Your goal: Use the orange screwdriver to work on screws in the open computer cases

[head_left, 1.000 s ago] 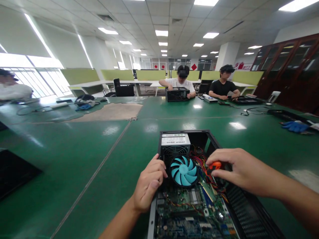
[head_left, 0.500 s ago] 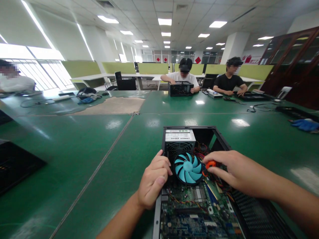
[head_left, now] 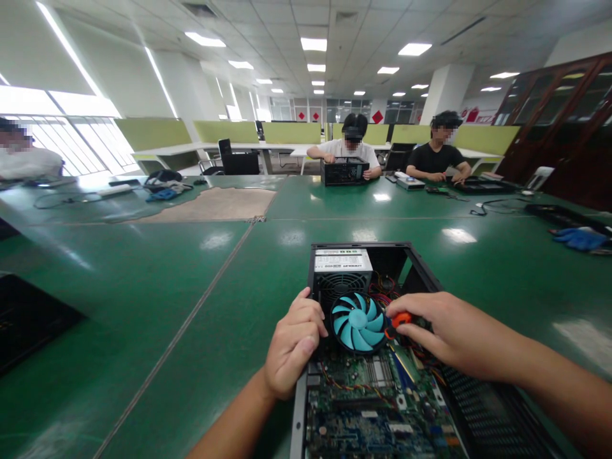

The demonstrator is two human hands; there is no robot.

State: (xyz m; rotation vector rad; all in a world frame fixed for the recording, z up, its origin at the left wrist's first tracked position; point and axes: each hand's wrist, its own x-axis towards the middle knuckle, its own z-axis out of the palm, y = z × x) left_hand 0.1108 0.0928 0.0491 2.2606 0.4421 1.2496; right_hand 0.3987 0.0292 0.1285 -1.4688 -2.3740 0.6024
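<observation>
An opened black computer case (head_left: 297,408) lies in front of me, its circuit board (head_left: 377,417) facing up. Inside it sits a round fan (head_left: 357,319) with turquoise blades. My left hand (head_left: 296,344) grips the case's left wall, fingers curled over the edge with their tips close to the fan. At the fan's right side, my right hand (head_left: 442,328) pinches a small screwdriver with an orange and black handle (head_left: 399,320); its shaft and tip cannot be made out. Behind the fan is the power supply (head_left: 343,261) with a white label, and coloured wires run beside it.
The green table (head_left: 157,306) has a torn beige patch (head_left: 220,204). Across it, one person works on another computer case (head_left: 344,172), and a second person handles a dark panel (head_left: 485,185). Blue gloves (head_left: 581,238) lie far right, a black panel (head_left: 33,322) left.
The view has shifted slightly. Both hands stay in place at the case, and the orange handle looks slightly turned between my right fingers.
</observation>
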